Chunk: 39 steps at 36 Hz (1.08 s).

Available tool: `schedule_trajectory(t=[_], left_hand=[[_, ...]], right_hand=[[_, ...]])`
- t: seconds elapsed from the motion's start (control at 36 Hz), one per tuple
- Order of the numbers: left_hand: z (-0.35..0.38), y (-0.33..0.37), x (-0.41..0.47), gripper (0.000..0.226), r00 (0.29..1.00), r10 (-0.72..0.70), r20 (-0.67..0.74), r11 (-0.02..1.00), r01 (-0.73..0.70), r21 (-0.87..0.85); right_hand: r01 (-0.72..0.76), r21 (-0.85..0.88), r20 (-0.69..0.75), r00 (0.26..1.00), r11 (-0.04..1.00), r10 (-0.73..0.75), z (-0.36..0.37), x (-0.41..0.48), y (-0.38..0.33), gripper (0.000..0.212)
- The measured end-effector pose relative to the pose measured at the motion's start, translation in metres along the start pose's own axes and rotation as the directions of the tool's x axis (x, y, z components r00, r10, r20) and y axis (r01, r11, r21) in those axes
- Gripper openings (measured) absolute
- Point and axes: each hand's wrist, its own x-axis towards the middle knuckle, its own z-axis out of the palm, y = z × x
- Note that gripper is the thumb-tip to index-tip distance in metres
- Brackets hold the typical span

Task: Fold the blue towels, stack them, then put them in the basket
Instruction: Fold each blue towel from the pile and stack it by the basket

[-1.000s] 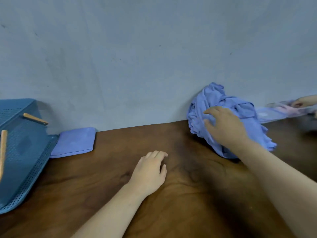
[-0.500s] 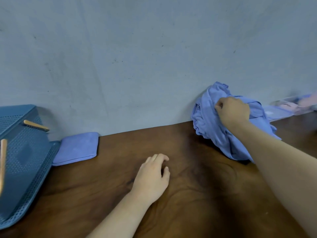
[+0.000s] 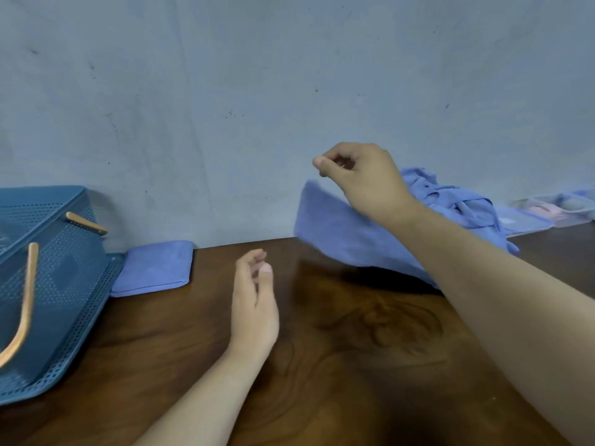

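Right hand (image 3: 363, 178) has lifted a towel (image 3: 338, 233) from the pile (image 3: 457, 204), basket (image 3: 64, 268) well apart.

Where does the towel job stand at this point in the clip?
Done: one folded towel lies on the table beside the basket. In hand: the right hand holds a loose towel up beside the crumpled pile; the left hand hovers open. Left: fold this one and the pile, stack them all, load the basket.
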Motion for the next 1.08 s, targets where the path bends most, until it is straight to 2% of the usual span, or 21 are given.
schedule_trajectory(t=[0.11,0.19,0.25,0.31,0.36,0.42,0.47,0.58,0.67,0.75,0.83,0.92,0.97,1.03,1.08], left_hand=[[-0.015,-0.011,0.007,0.027,0.994,-0.040,-0.098,0.998,0.034,-0.059],[-0.017,-0.014,0.008,0.024,0.998,-0.029,-0.062,0.999,0.030,0.017],[-0.016,-0.018,0.008,0.023,0.999,0.021,0.035,0.994,-0.025,0.102],[-0.013,-0.022,0.006,0.027,0.977,0.087,0.194,0.972,-0.126,0.200],[-0.009,-0.023,0.002,0.037,0.913,0.145,0.382,0.920,-0.266,0.287],[-0.003,-0.021,-0.004,0.042,0.833,0.178,0.525,0.845,-0.402,0.353],[0.002,-0.021,-0.007,0.044,0.788,0.168,0.592,0.790,-0.467,0.397],[0.005,-0.027,-0.007,0.051,0.734,0.073,0.676,0.711,-0.513,0.480],[0.004,-0.024,-0.008,0.054,0.723,0.052,0.689,0.648,-0.550,0.527],[-0.001,-0.013,-0.010,0.051,0.761,0.086,0.643,0.611,-0.550,0.569],[-0.014,-0.004,-0.010,0.041,0.791,0.047,0.609,0.709,-0.456,0.538],[-0.028,0.002,-0.007,0.038,0.763,0.045,0.645,0.901,-0.311,0.304],[-0.033,0.007,-0.001,0.030,0.770,0.121,0.626,0.936,-0.298,0.186],[-0.037,0.001,0.005,0.024,0.782,0.125,0.610,0.895,-0.355,0.272],[-0.041,-0.013,0.009,0.042,0.741,-0.019,0.672,0.776,-0.413,0.477]], right_hand=[[-0.049,-0.020,0.078,0.996,0.999,0.050,0.020,-0.016,0.012,0.019],[-0.085,-0.046,0.146,0.985,0.995,0.091,0.026,-0.035,0.027,0.014],[-0.123,-0.082,0.189,0.973,0.989,0.136,0.028,-0.052,0.042,0.013],[-0.162,-0.172,0.243,0.949,0.972,0.201,0.028,-0.071,0.062,0.013],[-0.181,-0.347,0.306,0.906,0.920,0.293,0.025,-0.095,0.080,0.014],[-0.200,-0.450,0.361,0.851,0.870,0.382,0.024,-0.121,0.095,0.024],[-0.222,-0.481,0.392,0.811,0.848,0.435,0.030,-0.146,0.103,0.037],[-0.144,-0.551,0.455,0.774,0.822,0.440,0.044,-0.178,0.103,0.052],[-0.171,-0.491,0.472,0.772,0.854,0.426,0.046,-0.185,0.100,0.053],[-0.163,-0.419,0.491,0.786,0.893,0.375,0.046,-0.189,0.095,0.050],[-0.152,-0.273,0.540,0.793,0.950,0.283,0.049,-0.192,0.084,0.044],[-0.151,-0.120,0.647,0.738,0.981,0.193,0.053,-0.196,0.074,0.048],[-0.196,-0.006,0.709,0.690,0.981,0.143,0.052,-0.197,0.071,0.054],[-0.305,0.132,0.705,0.698,0.943,0.127,0.050,-0.199,0.068,0.054],[-0.367,0.228,0.581,0.794,0.902,0.176,0.047,-0.201,0.067,0.048]])
